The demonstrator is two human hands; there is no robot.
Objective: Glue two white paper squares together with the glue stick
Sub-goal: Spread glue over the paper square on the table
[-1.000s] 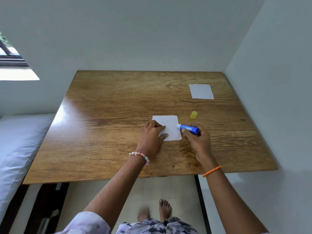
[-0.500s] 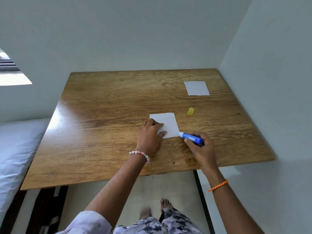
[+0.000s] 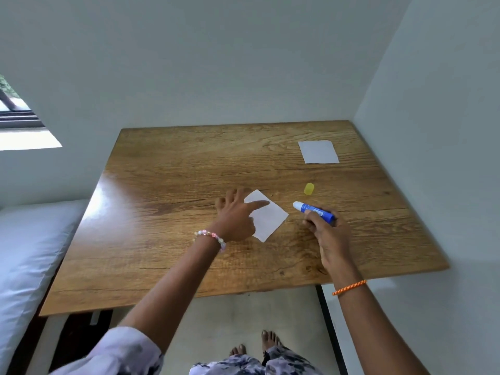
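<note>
We pin the near square (image 3: 266,216) flat on the table (image 3: 167,185) with our left hand (image 3: 235,217), fingers spread, forefinger stretched across the paper. Our right hand (image 3: 328,235) pinches the glue stick (image 3: 313,211), its white tip bare and just off the square's right corner. We should stroke out to every edge, pressing lightly. The far square (image 3: 318,152) waits well apart; the yellow cap (image 3: 309,189) lies between. There are no containers here.
</note>
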